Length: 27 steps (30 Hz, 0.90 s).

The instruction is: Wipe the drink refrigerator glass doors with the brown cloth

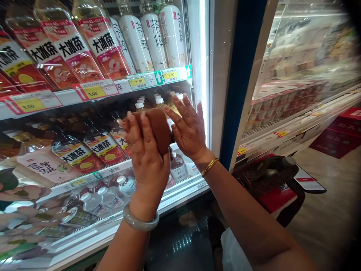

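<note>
Left hand (146, 150) raised before the glass door (93, 124) of the cooler, fingers curled and pressed together over a brown cloth (158, 126), holding it against the glass. Right hand (187, 128) just right of it, fingers spread and fairly straight, fingertips (169, 111) touching the right edge of the cloth, palm flat toward the glass. Both hands close together, nearly touching, with the cloth between them.

Brown cloth folded thick, at middle height of the door, near its right frame (216, 75). Grey-green bangle (141, 222) on the left wrist, thin gold bracelet (209, 166) on the right wrist.

Behind the glass, far from the hands: tea bottles with red labels (70, 49) lying tilted on the upper shelf at left, white bottles (153, 35) standing at upper middle, yellow price tags (94, 91) along the shelf edge reading 3.00. Lower shelf with more red-label bottles (103, 146), and small clear bottles with white caps (125, 184) lower still.

At right, second cooler door (304, 56) with strong reflections, contents blurred. Near the floor at right, red basket (278, 195) with a dark bag (262, 171) on top.
</note>
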Tool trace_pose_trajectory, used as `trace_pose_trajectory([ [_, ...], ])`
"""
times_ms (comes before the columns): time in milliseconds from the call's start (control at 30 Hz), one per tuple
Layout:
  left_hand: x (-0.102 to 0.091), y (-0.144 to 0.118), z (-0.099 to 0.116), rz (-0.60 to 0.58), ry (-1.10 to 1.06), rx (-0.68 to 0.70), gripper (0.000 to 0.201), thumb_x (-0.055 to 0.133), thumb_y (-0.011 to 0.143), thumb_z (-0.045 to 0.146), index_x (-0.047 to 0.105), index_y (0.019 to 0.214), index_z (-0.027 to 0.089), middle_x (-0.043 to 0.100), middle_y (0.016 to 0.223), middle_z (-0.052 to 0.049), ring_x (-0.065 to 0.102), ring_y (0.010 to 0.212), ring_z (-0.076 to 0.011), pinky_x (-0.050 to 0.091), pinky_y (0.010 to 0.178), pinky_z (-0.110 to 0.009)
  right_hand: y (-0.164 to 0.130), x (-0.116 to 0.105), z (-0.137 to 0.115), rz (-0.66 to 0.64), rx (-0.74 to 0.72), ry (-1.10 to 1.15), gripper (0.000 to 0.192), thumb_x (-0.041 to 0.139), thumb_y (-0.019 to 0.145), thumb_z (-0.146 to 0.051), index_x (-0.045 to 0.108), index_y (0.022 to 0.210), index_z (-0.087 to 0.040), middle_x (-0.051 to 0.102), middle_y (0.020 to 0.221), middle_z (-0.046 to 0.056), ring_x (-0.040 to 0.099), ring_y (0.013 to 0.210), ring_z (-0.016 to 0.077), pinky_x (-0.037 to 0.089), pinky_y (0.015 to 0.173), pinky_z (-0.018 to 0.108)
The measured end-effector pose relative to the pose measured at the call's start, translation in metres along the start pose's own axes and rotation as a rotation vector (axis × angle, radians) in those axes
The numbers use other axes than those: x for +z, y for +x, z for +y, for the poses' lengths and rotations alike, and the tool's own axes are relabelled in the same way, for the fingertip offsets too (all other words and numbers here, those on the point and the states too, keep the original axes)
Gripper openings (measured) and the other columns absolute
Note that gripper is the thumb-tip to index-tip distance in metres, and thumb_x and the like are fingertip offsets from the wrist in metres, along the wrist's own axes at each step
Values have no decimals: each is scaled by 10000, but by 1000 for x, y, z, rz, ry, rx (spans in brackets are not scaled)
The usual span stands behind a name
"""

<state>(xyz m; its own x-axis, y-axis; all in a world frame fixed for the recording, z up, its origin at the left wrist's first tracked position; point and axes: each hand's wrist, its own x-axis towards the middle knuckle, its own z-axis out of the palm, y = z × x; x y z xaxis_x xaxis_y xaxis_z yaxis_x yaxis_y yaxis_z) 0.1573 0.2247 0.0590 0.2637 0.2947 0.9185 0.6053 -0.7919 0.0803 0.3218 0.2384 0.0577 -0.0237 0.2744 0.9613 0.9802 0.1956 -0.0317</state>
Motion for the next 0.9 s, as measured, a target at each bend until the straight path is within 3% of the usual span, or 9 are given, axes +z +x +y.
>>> trace_pose_trajectory([
  [100,-4,2,-2,25,1,-33,1088,658,825,91,37,1703,262,32,1790,-77,21,1657,-306,73,1362,-510,0,3,0,0,-1,-12,528,239,1105,-306,360,1612,-395,355,1707,-91,89,1652,180,41,1381,536],
  [233,21,-22,8,-66,-11,46,1075,623,840,67,16,1701,280,53,1789,-81,51,1654,-317,83,1352,-555,0,4,3,-3,14,13,475,303,1114,-327,455,1561,-375,376,1696,-77,152,1643,151,51,1391,495],
  [333,34,-36,13,-63,-36,80,1106,626,838,61,-49,1696,240,0,1786,-109,6,1651,-334,121,1342,-576,0,2,6,-16,18,57,454,329,1118,-344,469,1550,-342,402,1684,-60,185,1635,140,60,1392,491],
  [467,26,-29,8,-105,-22,63,1059,571,832,15,20,1702,262,61,1787,-71,61,1654,-299,75,1351,-534,0,2,7,38,8,161,446,308,1120,-284,500,1523,-301,449,1660,-37,196,1631,137,69,1390,499],
  [600,20,-17,3,-68,0,62,1044,571,847,30,27,1702,281,92,1786,-53,94,1653,-286,61,1355,-508,1,-1,7,62,11,215,438,301,1121,-259,522,1494,-319,473,1644,-45,236,1621,140,108,1390,505],
  [900,47,-36,22,-112,-30,39,1194,623,755,-9,-89,1689,201,-11,1785,-126,-33,1651,-339,92,1348,-570,-3,-15,16,-46,-12,227,427,372,1115,-272,493,1524,-300,437,1668,-26,247,1618,125,146,1390,475],
])
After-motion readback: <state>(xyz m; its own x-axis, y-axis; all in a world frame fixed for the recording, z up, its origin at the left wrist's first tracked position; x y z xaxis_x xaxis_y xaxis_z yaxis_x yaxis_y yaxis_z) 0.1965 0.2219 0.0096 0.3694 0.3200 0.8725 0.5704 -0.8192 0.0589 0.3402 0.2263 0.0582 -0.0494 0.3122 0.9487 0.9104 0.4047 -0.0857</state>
